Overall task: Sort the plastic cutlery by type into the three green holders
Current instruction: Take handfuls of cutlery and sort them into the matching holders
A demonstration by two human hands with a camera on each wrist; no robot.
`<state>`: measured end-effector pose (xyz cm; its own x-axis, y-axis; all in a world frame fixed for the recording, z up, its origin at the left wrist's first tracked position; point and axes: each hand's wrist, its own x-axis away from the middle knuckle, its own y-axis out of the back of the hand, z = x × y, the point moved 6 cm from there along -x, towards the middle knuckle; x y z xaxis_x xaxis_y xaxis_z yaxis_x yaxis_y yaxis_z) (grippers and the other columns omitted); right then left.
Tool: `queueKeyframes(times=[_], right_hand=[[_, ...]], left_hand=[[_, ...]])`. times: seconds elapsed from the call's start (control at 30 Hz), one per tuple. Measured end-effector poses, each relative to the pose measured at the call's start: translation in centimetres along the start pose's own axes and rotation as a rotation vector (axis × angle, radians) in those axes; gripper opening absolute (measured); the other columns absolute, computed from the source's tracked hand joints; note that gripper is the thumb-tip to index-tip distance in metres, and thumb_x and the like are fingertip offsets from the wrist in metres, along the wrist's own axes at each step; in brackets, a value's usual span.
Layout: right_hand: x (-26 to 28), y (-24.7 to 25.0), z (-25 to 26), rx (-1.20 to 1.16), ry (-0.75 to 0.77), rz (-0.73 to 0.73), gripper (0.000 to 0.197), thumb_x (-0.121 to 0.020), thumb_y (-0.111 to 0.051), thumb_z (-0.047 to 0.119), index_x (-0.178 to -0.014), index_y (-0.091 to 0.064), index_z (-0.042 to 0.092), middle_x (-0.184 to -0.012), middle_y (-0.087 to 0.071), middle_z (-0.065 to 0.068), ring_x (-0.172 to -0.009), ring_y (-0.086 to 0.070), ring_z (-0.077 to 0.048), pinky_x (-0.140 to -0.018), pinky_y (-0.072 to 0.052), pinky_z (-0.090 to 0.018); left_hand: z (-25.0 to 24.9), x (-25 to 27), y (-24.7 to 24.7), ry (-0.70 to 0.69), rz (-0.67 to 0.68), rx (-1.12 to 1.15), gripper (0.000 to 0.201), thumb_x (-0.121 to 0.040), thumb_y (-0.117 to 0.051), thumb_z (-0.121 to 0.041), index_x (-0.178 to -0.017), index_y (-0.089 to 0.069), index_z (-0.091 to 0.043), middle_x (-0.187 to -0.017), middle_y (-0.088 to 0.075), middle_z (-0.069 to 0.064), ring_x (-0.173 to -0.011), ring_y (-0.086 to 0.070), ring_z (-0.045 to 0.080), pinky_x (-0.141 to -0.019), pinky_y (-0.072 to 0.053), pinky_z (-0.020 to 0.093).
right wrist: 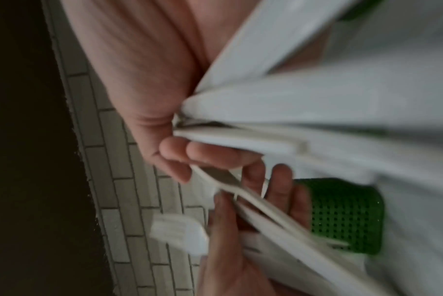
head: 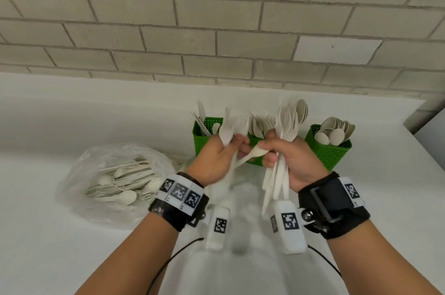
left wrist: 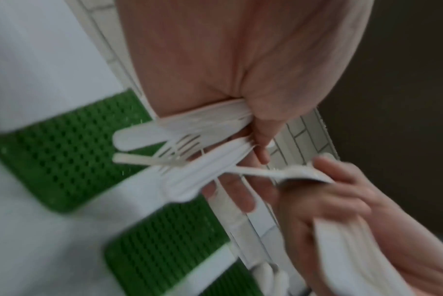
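Both grips (head: 218,158) (head: 292,160) around cutlery (head: 279,174).

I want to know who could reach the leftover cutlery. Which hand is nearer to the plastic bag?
Left. The left hand is just right of the plastic bag; the right hand is farther right, beyond the left hand.

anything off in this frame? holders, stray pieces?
One oddity: a spoon bowl sits in the left green holder, which otherwise shows knives. The right holder has spoons only. Both hands grip mixed cutlery: left hand, right hand. Nothing is spilled; the unsorted rest stays in the plastic bag.
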<state>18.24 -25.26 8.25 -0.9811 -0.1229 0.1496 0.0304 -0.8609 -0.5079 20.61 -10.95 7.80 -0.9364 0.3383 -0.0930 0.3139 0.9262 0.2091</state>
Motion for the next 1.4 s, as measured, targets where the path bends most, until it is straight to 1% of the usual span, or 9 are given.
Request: queueKeyframes(times=[0.13,0.37,0.53,0.7,0.8,0.93,1.1,1.23,1.4], right_hand=[[-0.3,-0.4,-0.4,-0.069,0.104,-0.022,0.042,-0.058,-0.084,0.005,-0.093,-0.061,0.009,-0.060,-0.056,-0.002,-0.042,-0.045,-0.009,-0.047,-0.042,-0.023],[-0.1,1.7,0.2,-0.045,0.166,-0.226,0.020,-0.074,-0.077,0.024,-0.080,-0.060,0.015,-0.051,-0.041,0.003,-0.037,-0.034,-0.007,-0.037,-0.031,-0.020],[1.2,-0.7,5.9,0.632,0.413,-0.189,0.007,-0.084,-0.074,0.017,-0.079,-0.070,0.013,-0.049,-0.058,0.009,-0.041,-0.046,-0.006,-0.045,-0.038,-0.019],[0.7,-2.9,5.4,0.885,0.339,-0.014,0.011,-0.085,-0.074,0.014,-0.076,-0.069,0.010,-0.050,-0.061,0.016,-0.048,-0.056,0.002,-0.055,-0.041,-0.013],[0.4,-2.3,5.3,0.909,0.306,-0.036,0.024,-0.087,-0.072,0.016,-0.065,-0.063,0.012,-0.042,-0.052,0.009,-0.043,-0.049,-0.003,-0.056,-0.042,-0.024],[0.4,-1.3,6.0,0.770,0.386,-0.136,0.025,-0.086,-0.071,0.015,-0.062,-0.066,0.011,-0.056,-0.058,-0.019,-0.043,-0.043,-0.018,-0.050,-0.039,-0.029],[1.1,-0.2,8.9,0.680,0.485,-0.227,0.012,-0.085,-0.070,0.004,-0.075,-0.070,0.009,-0.060,-0.068,0.007,-0.042,-0.048,-0.007,-0.049,-0.041,-0.024],[1.2,-1.7,6.8,0.927,0.316,-0.026,0.006,-0.082,-0.077,0.020,-0.081,-0.073,0.015,-0.055,-0.064,0.009,-0.044,-0.051,-0.003,-0.048,-0.042,-0.018],[1.3,-1.8,6.8,0.879,0.462,-0.060,0.023,-0.086,-0.072,0.014,-0.065,-0.063,0.011,-0.047,-0.052,-0.003,-0.044,-0.046,-0.020,-0.051,-0.043,-0.029]], left_hand=[[0.3,0.9,-2.6,0.121,0.042,0.199,0.038,-0.107,-0.033,-0.024,-0.086,-0.057,-0.004,-0.050,-0.044,0.000,-0.041,-0.038,0.014,-0.042,-0.034,0.025],[0.4,1.0,-2.1,0.125,0.083,0.258,0.049,-0.103,-0.035,-0.045,-0.082,-0.058,-0.007,-0.050,-0.033,0.001,-0.041,-0.027,0.013,-0.045,-0.024,0.027],[1.1,1.0,-1.9,-0.032,0.201,-0.029,0.070,-0.077,-0.060,-0.071,-0.084,-0.057,-0.001,-0.063,-0.043,0.001,-0.054,-0.039,0.009,-0.050,-0.033,0.021],[0.5,0.8,-2.8,-0.061,0.267,-0.155,0.024,-0.083,-0.077,-0.027,-0.076,-0.057,-0.017,-0.066,-0.048,-0.009,-0.060,-0.042,0.003,-0.058,-0.035,0.019],[0.8,0.9,-2.5,-0.075,0.254,-0.228,0.022,-0.087,-0.073,-0.032,-0.076,-0.054,-0.028,-0.066,-0.046,-0.011,-0.058,-0.040,0.002,-0.057,-0.034,0.020],[1.9,1.0,-1.4,-0.035,0.247,-0.322,0.034,-0.093,-0.064,-0.035,-0.069,-0.050,-0.016,-0.059,-0.040,-0.009,-0.051,-0.035,0.004,-0.053,-0.032,0.026],[2.6,1.3,-0.1,0.011,0.203,-0.328,0.043,-0.096,-0.059,-0.035,-0.082,-0.058,0.006,-0.063,-0.043,0.002,-0.054,-0.037,0.009,-0.055,-0.032,0.025],[2.2,1.4,-0.7,-0.005,0.254,-0.280,0.038,-0.092,-0.064,-0.035,-0.071,-0.051,-0.006,-0.062,-0.041,-0.004,-0.055,-0.035,0.008,-0.055,-0.030,0.025],[2.1,1.5,-0.9,-0.007,0.220,-0.166,0.013,-0.087,-0.073,-0.023,-0.080,-0.062,-0.019,-0.067,-0.052,-0.010,-0.059,-0.044,0.002,-0.060,-0.037,0.017]])
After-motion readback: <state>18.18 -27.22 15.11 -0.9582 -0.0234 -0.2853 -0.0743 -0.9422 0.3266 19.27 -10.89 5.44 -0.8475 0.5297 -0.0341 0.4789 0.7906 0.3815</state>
